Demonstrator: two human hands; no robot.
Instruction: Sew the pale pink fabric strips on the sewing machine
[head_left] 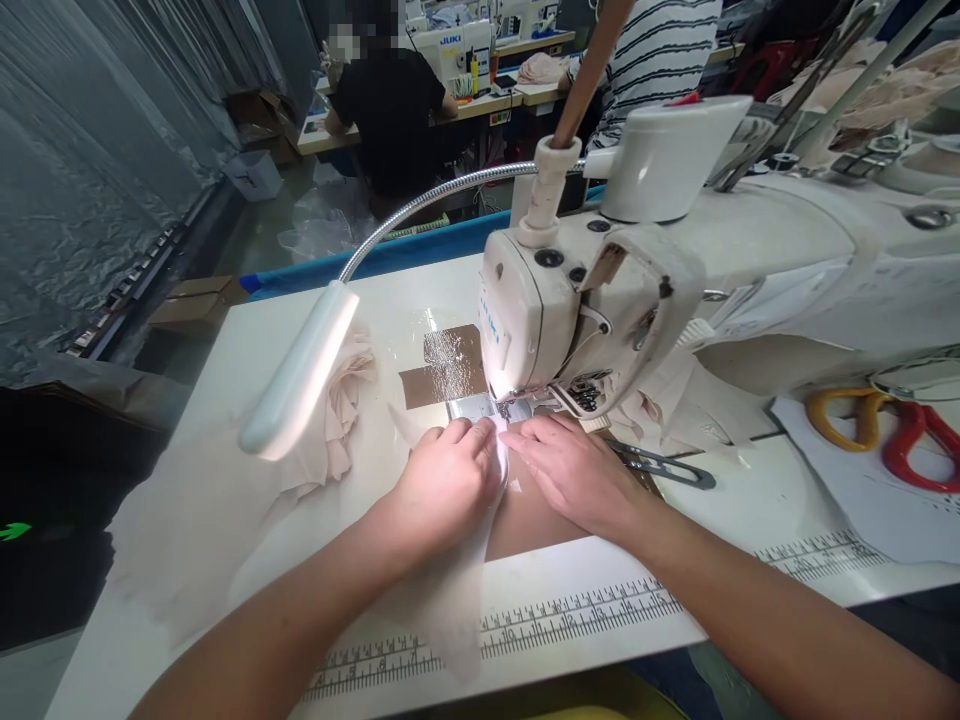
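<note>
Both of my hands rest just in front of the needle area of a white sewing machine (525, 310). My left hand (454, 475) has its fingers curled together on a strip of pale, thin fabric (465, 590) that runs toward the presser foot and hangs down over the table's ruler. My right hand (570, 465) lies low with fingers stretched forward, pressing the fabric's right edge beside the brown plate (536, 520). Where the fabric meets the needle is partly hidden by my fingertips. Grey thread snips (667, 465) lie right of my right hand.
A bendable lamp (300, 370) arches over the left side. Crumpled pale fabric (330, 420) is heaped beneath it. Yellow-handled scissors (847, 420) and red-handled scissors (926, 450) lie on paper at right. A person in black (386, 100) sits at another machine beyond.
</note>
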